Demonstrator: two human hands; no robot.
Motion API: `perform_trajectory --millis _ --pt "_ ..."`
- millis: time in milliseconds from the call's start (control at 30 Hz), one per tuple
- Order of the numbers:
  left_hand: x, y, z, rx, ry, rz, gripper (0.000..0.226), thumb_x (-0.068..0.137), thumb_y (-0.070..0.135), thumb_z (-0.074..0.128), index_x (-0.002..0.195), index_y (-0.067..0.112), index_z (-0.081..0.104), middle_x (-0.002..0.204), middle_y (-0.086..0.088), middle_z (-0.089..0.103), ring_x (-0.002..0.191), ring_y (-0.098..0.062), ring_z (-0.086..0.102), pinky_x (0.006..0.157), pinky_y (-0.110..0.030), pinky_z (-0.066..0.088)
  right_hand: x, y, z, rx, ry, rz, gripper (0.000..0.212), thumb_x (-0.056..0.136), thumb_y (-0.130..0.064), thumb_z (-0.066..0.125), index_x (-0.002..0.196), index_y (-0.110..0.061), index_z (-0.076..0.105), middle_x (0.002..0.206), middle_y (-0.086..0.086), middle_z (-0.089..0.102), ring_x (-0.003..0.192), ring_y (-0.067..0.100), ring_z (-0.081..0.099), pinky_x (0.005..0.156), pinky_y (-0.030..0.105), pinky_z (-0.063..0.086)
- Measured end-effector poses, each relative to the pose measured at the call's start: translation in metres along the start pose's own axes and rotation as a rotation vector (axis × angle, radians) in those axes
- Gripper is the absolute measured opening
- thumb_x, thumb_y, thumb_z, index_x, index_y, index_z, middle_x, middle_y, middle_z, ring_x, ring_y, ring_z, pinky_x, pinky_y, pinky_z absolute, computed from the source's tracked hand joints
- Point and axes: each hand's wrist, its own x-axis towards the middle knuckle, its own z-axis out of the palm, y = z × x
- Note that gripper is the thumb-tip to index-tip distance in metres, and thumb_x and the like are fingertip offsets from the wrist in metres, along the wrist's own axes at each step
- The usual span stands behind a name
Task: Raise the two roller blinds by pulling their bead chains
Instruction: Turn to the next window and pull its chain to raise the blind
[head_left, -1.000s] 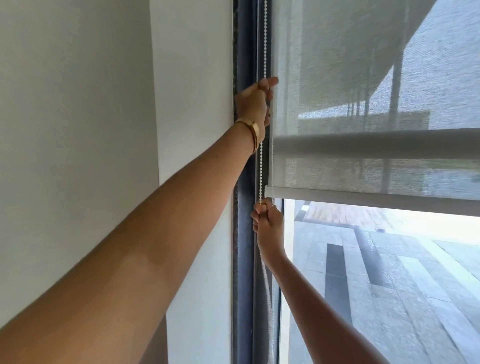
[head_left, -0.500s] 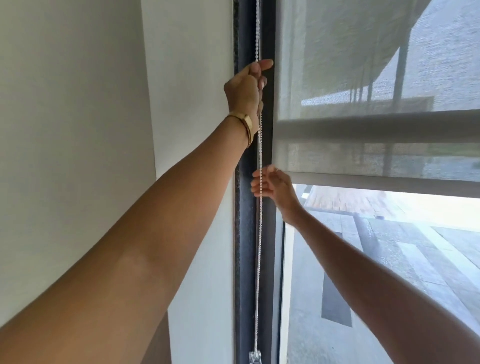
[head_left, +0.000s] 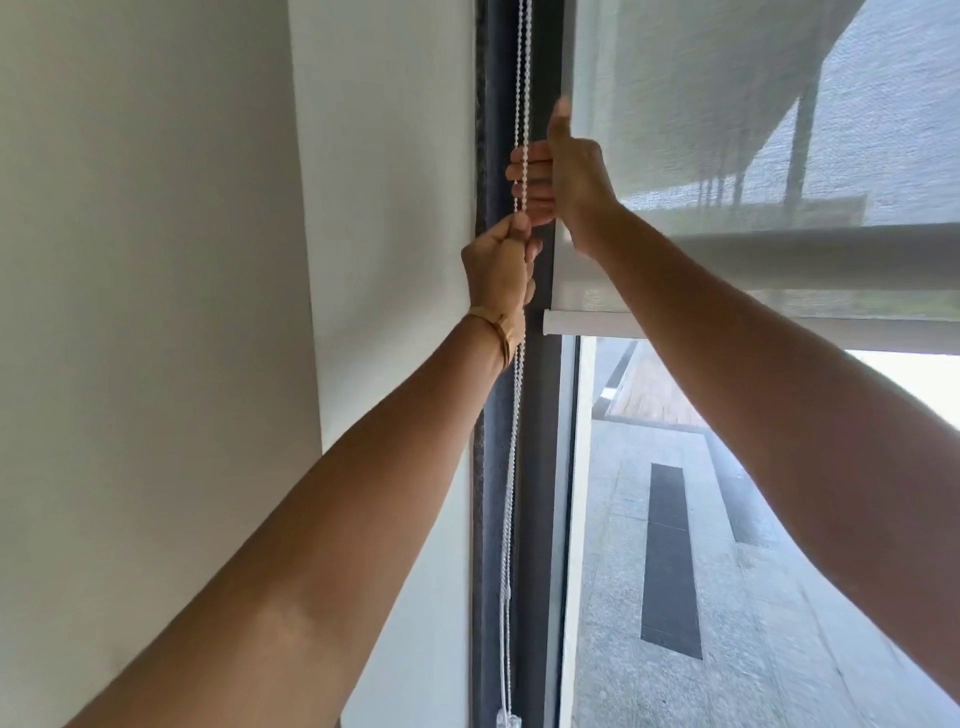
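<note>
A white bead chain (head_left: 511, 467) hangs in two strands along the dark window frame (head_left: 540, 519). My left hand (head_left: 501, 270), with a gold bracelet at the wrist, is closed on the chain. Just above it, my right hand (head_left: 563, 174) has its fingers curled behind the chain and its thumb raised off it. The sheer grey roller blind (head_left: 727, 114) covers the upper part of the window. Its white bottom bar (head_left: 576, 323) lies level with my left wrist. A wider pale band (head_left: 831, 254) crosses the fabric above that bar.
A white wall (head_left: 156, 312) fills the left side. A small clear chain holder (head_left: 506, 721) sits at the foot of the chain. Through the bare glass below the blind I see paved ground (head_left: 675, 571) outside.
My left hand has come down along the chain from a higher grip. My right hand has let go low down and risen above the left. The blind's bottom bar sits a little higher.
</note>
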Motion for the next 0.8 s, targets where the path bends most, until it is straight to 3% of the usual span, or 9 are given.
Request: perform_trajectory --millis 100,200,333,433,567,633,667,733,800 --pt "-0.004 -0.007 -0.003 0.023 -0.006 0.004 0.029 0.097 0.015 0.045 0.105 0.001 0.068 0.053 0.003 0.046 0.033 -0.003 0.025 0.031 -0.015 0.020 0.006 -0.014 0.006 0.020 -0.011 0.011 0.065 0.099 -0.048 0.024 0.101 0.001 0.067 0.101 0.016 0.073 0.082 0.024 0.065 0.085 0.039 0.056" --pt "-0.006 -0.013 -0.008 0.027 -0.025 0.003 0.029 0.097 0.012 0.043 0.104 0.000 0.068 0.054 0.003 0.046 0.032 -0.002 0.024 0.030 -0.015 0.020 0.005 -0.027 0.010 0.146 -0.081 0.005 0.054 0.101 -0.042 0.025 0.090 -0.002 0.060 0.089 0.017 0.062 0.079 0.027 0.055 0.082 0.047 0.055" --pt "-0.008 -0.021 -0.018 0.038 -0.002 0.008 0.028 0.095 0.008 0.044 0.103 -0.003 0.068 0.048 0.008 0.050 0.031 -0.003 0.027 0.031 -0.015 0.020 0.007 -0.040 0.012 0.157 -0.091 -0.028 0.047 0.102 -0.038 0.027 0.094 -0.003 0.058 0.081 0.012 0.059 0.079 0.027 0.054 0.094 0.053 0.041" --pt "-0.010 -0.026 -0.023 0.039 0.006 0.008 0.028 0.096 0.004 0.042 0.105 -0.007 0.066 0.042 0.014 0.054 0.029 -0.002 0.031 0.033 -0.009 0.025 0.011 -0.040 0.015 0.187 -0.083 -0.015 0.046 0.102 -0.034 0.030 0.078 -0.006 0.058 0.073 0.011 0.058 0.066 0.023 0.058 0.068 0.042 0.058" --pt "-0.018 -0.033 -0.024 0.061 0.006 -0.016 0.028 0.096 0.004 0.042 0.105 -0.009 0.066 0.044 0.015 0.055 0.029 -0.002 0.034 0.037 -0.008 0.035 0.013 -0.021 0.022 0.199 -0.058 0.011 0.041 0.102 -0.023 0.032 0.077 -0.009 0.060 0.057 0.000 0.045 0.046 0.010 0.041 0.044 0.023 0.038" --pt "-0.023 -0.037 -0.023 0.064 0.015 -0.026 0.028 0.096 0.003 0.042 0.105 -0.011 0.065 0.047 0.010 0.054 0.030 0.000 0.040 0.038 -0.027 0.029 0.010 -0.013 0.023 0.189 -0.034 0.007 0.041 0.102 -0.020 0.030 0.071 -0.013 0.057 0.056 -0.002 0.041 0.043 0.008 0.032 0.040 0.020 0.028" --pt "-0.025 -0.040 -0.023 0.059 0.018 -0.027 0.028 0.096 0.002 0.042 0.105 -0.012 0.065 0.045 0.004 0.053 0.030 0.001 0.042 0.036 -0.017 0.040 0.009 -0.009 0.023 0.187 -0.014 0.007 0.042 0.101 -0.019 0.030 0.068 -0.016 0.054 0.056 -0.002 0.041 0.042 0.008 0.031 0.040 0.021 0.026" --pt "-0.028 -0.047 -0.023 0.048 0.021 -0.033 0.028 0.096 -0.001 0.041 0.105 -0.015 0.063 0.042 -0.007 0.052 0.030 0.001 0.042 0.036 -0.005 0.032 0.004 -0.003 0.023 0.195 0.026 0.011 0.041 0.100 -0.016 0.028 0.065 -0.018 0.050 0.055 -0.003 0.041 0.041 0.006 0.030 0.039 0.021 0.024" --pt "-0.031 -0.055 -0.025 0.061 0.026 -0.055 0.027 0.095 -0.001 0.041 0.102 -0.013 0.065 0.043 0.005 0.055 0.029 0.001 0.038 0.035 -0.005 0.028 -0.002 0.006 0.024 0.211 0.048 0.015 0.040 0.096 -0.008 0.026 0.064 -0.019 0.047 0.055 -0.004 0.041 0.040 0.005 0.029 0.037 0.020 0.021"
